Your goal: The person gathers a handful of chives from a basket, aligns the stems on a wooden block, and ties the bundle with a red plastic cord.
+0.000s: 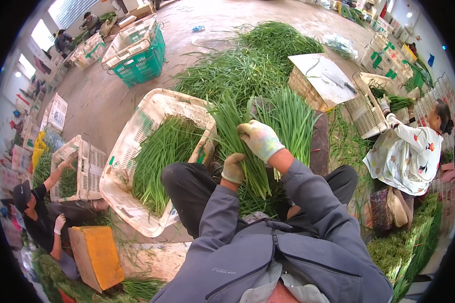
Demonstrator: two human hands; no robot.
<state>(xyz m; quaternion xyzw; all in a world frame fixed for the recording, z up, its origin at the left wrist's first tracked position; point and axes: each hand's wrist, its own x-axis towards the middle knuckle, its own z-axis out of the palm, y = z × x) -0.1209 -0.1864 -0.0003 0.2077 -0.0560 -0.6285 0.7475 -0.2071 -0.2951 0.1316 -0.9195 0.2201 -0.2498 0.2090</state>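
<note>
Between my knees my gloved left hand [234, 167] grips a bunch of long green leafy stalks [255, 179]. My right hand [260, 140], in a pale, multicoloured glove, is closed on the same bunch higher up, fingers curled at the leaves. Behind it more stalks [293, 121] lie loosely fanned on a dark surface [319, 150]. To my left a white plastic crate [127, 151] holds a heap of similar greens [159, 161].
A big pile of greens [237, 70] spreads ahead. A board with a knife [344, 83] rests on a box at right front. Co-workers sit at left [43, 222] and right [409, 151] beside crates. A green crate [136, 63] stands farther off; a yellow box [96, 257] is lower left.
</note>
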